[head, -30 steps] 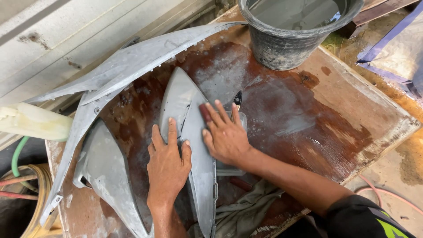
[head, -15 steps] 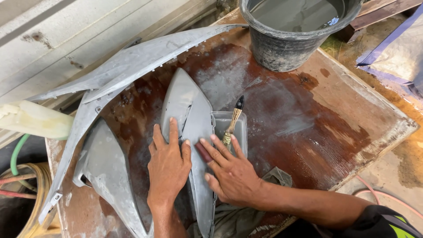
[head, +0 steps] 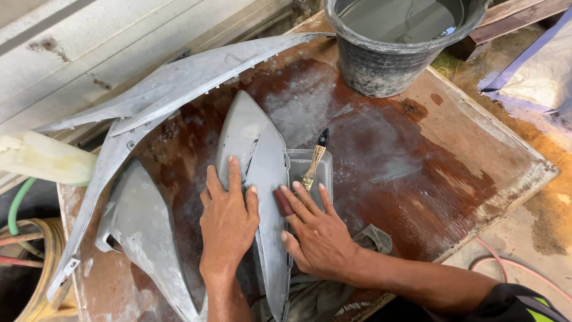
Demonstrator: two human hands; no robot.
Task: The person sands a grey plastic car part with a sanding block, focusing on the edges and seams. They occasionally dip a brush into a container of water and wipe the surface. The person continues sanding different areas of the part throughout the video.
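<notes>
Tray holds brush; bucket holds water.

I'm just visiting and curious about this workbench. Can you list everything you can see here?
Pointed panel: one, grey, middle of the board, under both hands.
Long curved panel: one, grey, along the board's far left edge.
Smaller panel: one, grey, near left of the board.
Board: one, reddish-brown and wet, bearing the panels.
Tray: one, clear grey, right of the pointed panel.
Brush: one, pale handle, dark bristles, lying in the tray.
Bucket: one, black, water inside, far right corner.
Rag: one, grey-green, by the right wrist.
Hoses: several, green, yellow and red, far left.
Left hand: flat on the pointed panel.
Right hand: pressing a small reddish pad against the panel's edge.
</notes>
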